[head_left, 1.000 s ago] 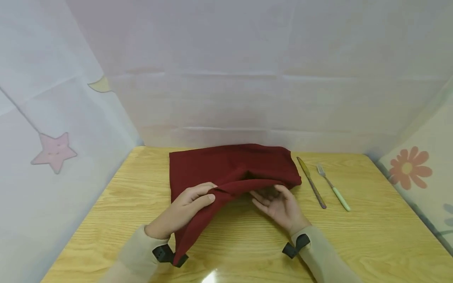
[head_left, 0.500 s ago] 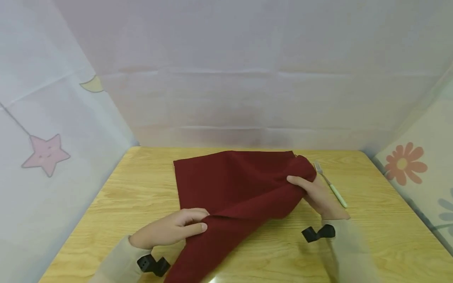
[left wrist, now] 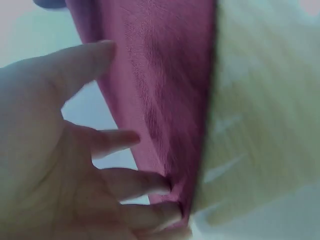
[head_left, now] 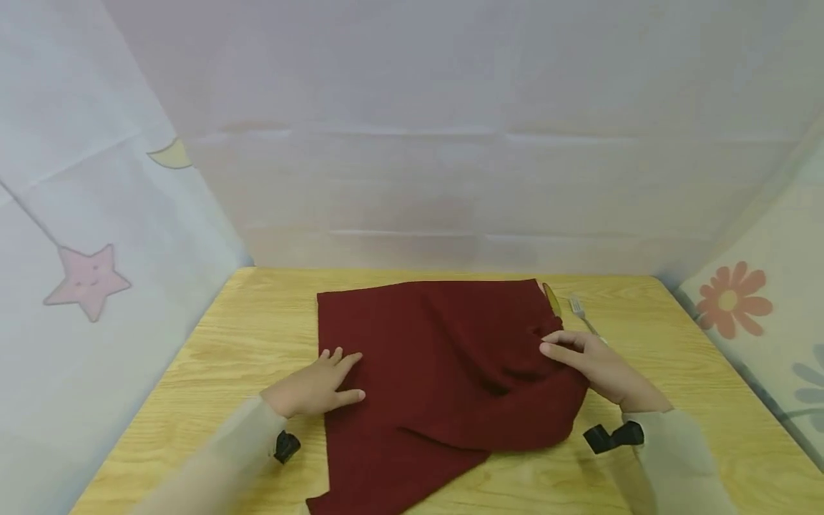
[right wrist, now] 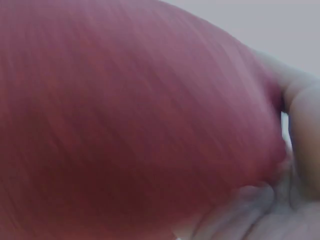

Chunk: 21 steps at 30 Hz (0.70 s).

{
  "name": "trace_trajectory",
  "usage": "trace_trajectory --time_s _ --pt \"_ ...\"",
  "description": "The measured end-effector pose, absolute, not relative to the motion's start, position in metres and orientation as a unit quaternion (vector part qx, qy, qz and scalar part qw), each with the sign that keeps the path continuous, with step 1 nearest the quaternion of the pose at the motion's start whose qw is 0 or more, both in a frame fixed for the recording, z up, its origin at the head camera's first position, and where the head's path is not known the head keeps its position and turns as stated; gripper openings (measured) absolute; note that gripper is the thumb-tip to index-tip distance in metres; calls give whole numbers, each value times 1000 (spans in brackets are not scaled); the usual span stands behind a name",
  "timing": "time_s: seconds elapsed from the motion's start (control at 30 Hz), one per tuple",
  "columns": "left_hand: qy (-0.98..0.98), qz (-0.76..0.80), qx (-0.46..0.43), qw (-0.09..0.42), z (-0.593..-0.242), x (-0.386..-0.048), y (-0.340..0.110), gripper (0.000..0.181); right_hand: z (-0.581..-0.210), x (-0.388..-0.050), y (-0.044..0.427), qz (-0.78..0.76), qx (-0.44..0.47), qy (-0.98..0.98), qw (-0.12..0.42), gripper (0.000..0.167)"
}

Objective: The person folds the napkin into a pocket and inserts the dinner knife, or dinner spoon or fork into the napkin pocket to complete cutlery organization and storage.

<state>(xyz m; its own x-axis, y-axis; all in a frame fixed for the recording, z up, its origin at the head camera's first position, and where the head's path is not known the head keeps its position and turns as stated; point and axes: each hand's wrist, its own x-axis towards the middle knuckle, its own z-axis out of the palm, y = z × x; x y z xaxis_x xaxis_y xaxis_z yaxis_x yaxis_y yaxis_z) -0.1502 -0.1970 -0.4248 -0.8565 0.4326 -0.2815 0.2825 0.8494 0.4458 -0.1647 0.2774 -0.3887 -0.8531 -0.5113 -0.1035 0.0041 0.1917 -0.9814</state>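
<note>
A dark red cloth [head_left: 399, 343] lies over the middle of the table, flat on the left and bunched in loose folds on the right. Its lower right part is turned over. My left hand [head_left: 318, 386] rests on its left edge with fingers spread, and the left wrist view shows those straight fingers [left wrist: 117, 142] touching the fabric. With thumb and fingers, my right hand [head_left: 595, 365] pinches the cloth at its right side. In the right wrist view the cloth [right wrist: 125, 110] bulges large and blurred, hiding most of the fingertips.
The wooden table [head_left: 225, 357] carries a knife [head_left: 552, 299], its lower part covered by the cloth, and a fork [head_left: 579, 309], partly hidden behind my right hand. A pale wall sheet [head_left: 412, 143] hangs at the back edge, with more sheeting at both sides.
My right hand has come out from under the cloth and drawn its edge to the right, over part of the knife. My left hand has let go of the fold and spread flat.
</note>
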Motion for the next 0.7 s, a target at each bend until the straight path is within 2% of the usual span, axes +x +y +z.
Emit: trace_trajectory --time_s 0.17,0.3,0.4,0.47,0.53,0.6,0.7 --pt "967 108 142 180 -429 -169 -229 101 -377 -159 297 -554 -114 808 166 39" --pt "969 107 126 185 -429 -178 -247 104 -379 -157 313 -497 -115 839 189 49" --pt "969 116 158 149 -427 -175 -245 91 -385 -154 320 -466 -108 851 218 58" --pt "963 128 204 120 -425 -167 -239 73 -388 -150 321 -447 -98 858 235 65" --pt "948 159 249 120 -422 -156 -232 53 -390 -145 320 -423 -82 867 249 70" --pt "923 206 285 156 -419 -146 -226 42 -391 -140 317 -403 -84 876 252 72" --pt "887 271 293 234 -413 -130 -223 37 -393 -132 309 -357 -103 901 222 67"
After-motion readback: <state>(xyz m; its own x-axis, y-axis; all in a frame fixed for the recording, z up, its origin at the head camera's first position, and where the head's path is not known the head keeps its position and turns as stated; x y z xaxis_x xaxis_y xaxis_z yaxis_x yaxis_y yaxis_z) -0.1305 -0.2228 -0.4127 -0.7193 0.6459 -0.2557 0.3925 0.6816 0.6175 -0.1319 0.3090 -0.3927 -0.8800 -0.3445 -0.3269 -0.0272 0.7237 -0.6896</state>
